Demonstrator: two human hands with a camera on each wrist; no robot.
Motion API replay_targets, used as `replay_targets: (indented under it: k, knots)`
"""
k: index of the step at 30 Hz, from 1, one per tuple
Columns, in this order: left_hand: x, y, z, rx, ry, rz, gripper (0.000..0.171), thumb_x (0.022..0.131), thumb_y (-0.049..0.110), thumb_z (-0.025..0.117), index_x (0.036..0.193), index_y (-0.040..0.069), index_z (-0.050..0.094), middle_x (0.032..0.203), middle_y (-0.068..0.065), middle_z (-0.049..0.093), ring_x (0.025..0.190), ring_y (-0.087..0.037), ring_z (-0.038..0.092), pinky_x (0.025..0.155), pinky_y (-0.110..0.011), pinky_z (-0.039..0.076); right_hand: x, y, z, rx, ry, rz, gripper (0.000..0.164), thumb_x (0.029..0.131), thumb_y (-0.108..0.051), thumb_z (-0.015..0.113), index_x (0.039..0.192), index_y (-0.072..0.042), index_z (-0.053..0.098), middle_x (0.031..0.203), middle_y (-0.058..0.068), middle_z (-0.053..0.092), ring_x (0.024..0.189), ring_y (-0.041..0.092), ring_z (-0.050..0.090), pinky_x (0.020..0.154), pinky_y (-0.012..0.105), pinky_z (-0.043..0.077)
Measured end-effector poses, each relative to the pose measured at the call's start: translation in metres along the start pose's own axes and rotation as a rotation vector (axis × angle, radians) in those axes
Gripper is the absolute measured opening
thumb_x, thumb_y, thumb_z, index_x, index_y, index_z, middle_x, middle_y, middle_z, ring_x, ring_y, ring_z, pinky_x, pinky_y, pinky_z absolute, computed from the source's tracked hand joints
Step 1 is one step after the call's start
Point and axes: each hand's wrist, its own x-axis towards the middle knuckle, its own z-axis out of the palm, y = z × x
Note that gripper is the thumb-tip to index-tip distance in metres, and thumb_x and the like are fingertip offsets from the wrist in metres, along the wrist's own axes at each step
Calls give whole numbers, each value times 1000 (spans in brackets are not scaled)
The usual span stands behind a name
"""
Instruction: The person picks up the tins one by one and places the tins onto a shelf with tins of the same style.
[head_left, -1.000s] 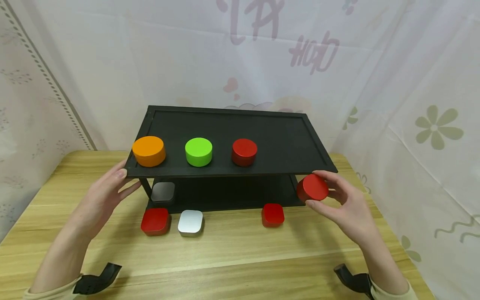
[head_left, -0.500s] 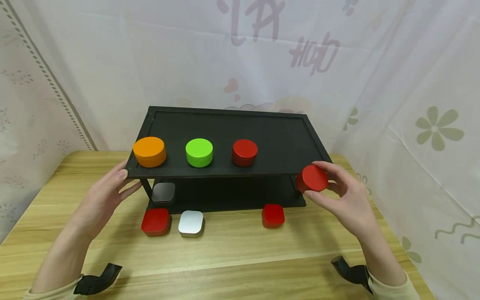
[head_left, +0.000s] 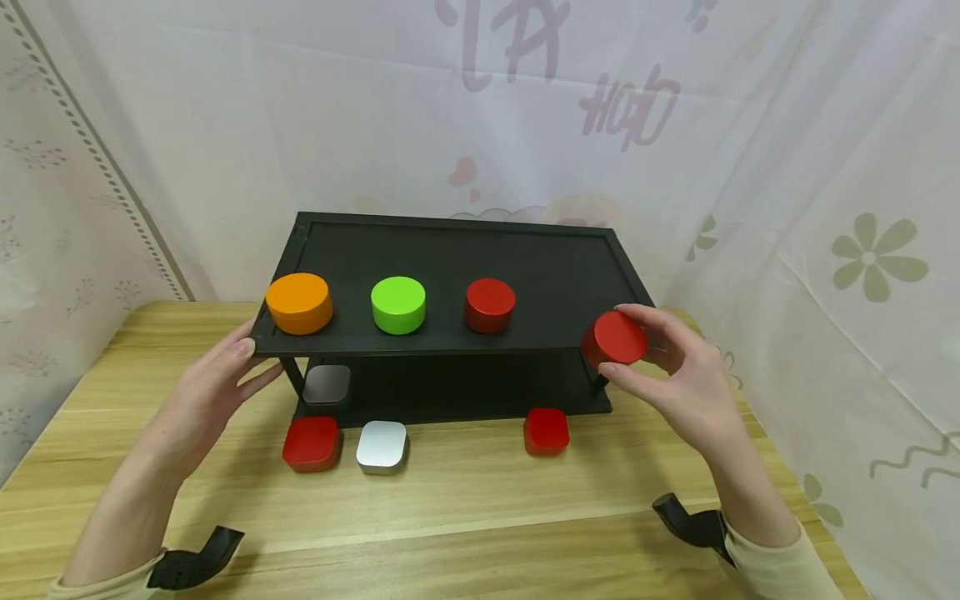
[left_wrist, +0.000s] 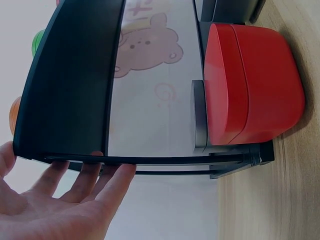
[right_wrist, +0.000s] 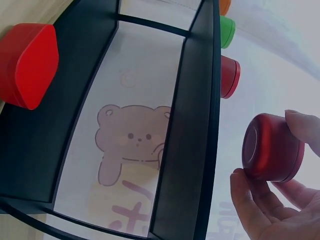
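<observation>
A black two-tier shelf [head_left: 555,283] stands on the table. My left hand [head_left: 213,387] holds its front left corner, thumb at the top edge and fingers along the side frame [left_wrist: 150,160]. My right hand [head_left: 682,379] pinches a round red tin [head_left: 619,337] between thumb and fingers, tilted, at the front right of the top board. In the right wrist view the tin [right_wrist: 272,147] is apart from the board. Along the top board stand an orange round tin [head_left: 299,304], a green round tin [head_left: 398,306] and another red round tin [head_left: 490,307].
A dark grey square tin [head_left: 327,386] sits on the lower tier at left. In front, on the wooden table [head_left: 450,533], are a red square tin [head_left: 311,443], a white square tin [head_left: 382,447] and another red square tin [head_left: 547,431]. A printed cloth [head_left: 375,108] hangs behind.
My right hand has raised the round red tin and moved it slightly left, from below the shelf's front right corner to the top board's level. My left hand has stayed in place.
</observation>
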Motion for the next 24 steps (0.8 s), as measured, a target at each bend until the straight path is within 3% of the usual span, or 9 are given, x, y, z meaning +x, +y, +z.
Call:
replay_targets:
  k: [7, 15, 24]
  knots:
    - [0, 0, 0, 0, 5, -3, 46, 104, 19, 27, 150, 17, 25, 157, 2, 18, 133, -3, 32, 96, -11, 44, 11, -10, 2, -28, -15, -22, 62, 74, -12, 80, 129, -25, 55, 117, -4, 61, 96, 9, 62, 81, 14, 52]
    - [0, 0, 1, -8, 2, 12, 46, 104, 17, 27, 150, 15, 25, 157, 1, 20, 134, -1, 32, 96, -11, 44, 21, -35, 4, -28, -59, -16, 57, 76, -8, 77, 129, -11, 55, 112, 3, 63, 95, 10, 61, 80, 18, 53]
    - [0, 1, 1, 1, 11, 0, 46, 104, 18, 27, 150, 15, 27, 157, 1, 20, 134, -3, 32, 96, -12, 45, 32, -15, 5, -50, -86, 20, 58, 78, -21, 77, 131, -26, 54, 115, -7, 61, 96, 9, 62, 82, 16, 52]
